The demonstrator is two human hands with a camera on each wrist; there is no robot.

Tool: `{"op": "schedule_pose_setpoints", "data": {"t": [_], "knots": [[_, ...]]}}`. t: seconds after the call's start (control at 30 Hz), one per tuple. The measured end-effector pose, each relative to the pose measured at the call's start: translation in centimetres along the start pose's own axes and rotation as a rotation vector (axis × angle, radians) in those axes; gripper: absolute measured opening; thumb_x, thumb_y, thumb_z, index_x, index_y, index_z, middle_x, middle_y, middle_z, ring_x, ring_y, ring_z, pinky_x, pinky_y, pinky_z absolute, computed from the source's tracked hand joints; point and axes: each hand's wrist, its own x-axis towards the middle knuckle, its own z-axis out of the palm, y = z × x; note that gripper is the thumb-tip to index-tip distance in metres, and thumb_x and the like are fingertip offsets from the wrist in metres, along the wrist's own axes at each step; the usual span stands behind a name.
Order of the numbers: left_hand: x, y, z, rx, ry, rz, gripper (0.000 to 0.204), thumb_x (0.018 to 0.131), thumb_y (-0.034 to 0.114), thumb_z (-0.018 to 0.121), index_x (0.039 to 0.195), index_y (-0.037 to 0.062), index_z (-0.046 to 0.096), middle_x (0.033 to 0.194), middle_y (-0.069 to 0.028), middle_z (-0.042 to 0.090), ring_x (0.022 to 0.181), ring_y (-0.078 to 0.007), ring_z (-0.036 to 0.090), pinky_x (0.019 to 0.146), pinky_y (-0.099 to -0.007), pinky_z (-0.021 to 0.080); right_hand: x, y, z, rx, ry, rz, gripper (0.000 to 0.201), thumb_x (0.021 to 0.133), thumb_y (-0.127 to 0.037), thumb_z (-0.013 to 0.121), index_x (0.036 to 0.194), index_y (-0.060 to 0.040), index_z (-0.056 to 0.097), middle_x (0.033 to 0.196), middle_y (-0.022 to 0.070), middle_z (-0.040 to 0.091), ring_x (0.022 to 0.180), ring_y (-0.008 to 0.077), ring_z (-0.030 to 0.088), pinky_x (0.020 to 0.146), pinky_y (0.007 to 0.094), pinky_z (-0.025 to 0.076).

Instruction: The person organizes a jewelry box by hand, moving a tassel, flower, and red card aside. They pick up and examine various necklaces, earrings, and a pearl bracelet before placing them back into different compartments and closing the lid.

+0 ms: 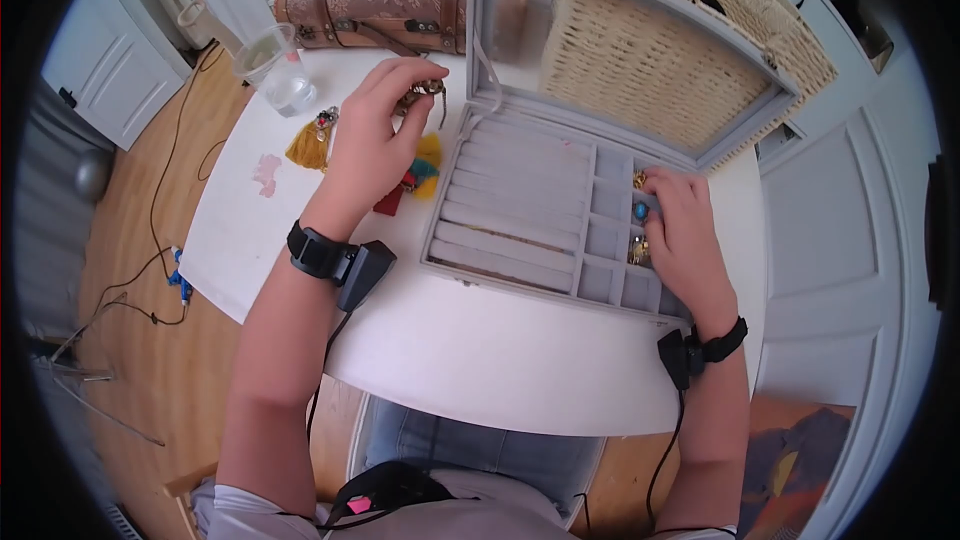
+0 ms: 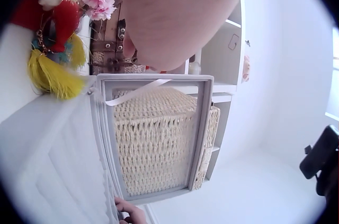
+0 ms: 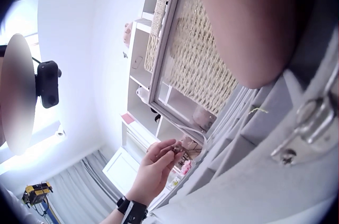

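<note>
My left hand [image 1: 378,130] is raised left of the jewelry box, pinching a brownish-gold piece of jewelry [image 1: 428,88] between thumb and fingers; a short end hangs from it. The grey jewelry box [image 1: 515,165] stands with its see-through lid [image 2: 204,129] raised. Padded ring rolls fill its left part, small compartments its right. Over those compartments lies my right hand [image 1: 688,240], fingertips down inside beside a gold-coloured piece [image 1: 639,180] and a blue bead-like piece [image 1: 641,210]. Another gold-coloured ornament [image 1: 639,252] sits lower down. I cannot tell whether the right fingertips grip anything.
On the white table [image 1: 500,360], a yellow tassel ornament [image 1: 307,147] and red, teal and yellow pieces [image 1: 425,168] lie near my left wrist. A clear plastic cup [image 1: 290,90] stands farther left. Behind are a brown suitcase [image 1: 370,0] and a woven basket [image 1: 630,60].
</note>
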Motion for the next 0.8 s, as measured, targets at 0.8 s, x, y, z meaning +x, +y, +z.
{"op": "schedule_pose_setpoints", "data": {"t": [0.8], "knots": [[-2.6,4.1,0.8,0.066,-0.535,0.189,0.038,0.088,0.003,0.076,0.126,0.0024,0.072,0.144,-0.0178,0.06,0.135,-0.0397,0.058,0.116,-0.047,0.048,-0.2,-0.1,-0.3,0.013,-0.004,0.02,0.036,0.084,0.003,0.06,0.12,0.0024,0.065,0.132,0.0176,0.064,0.128,0.0411,0.053,0.112,0.0494,0.047]]}}
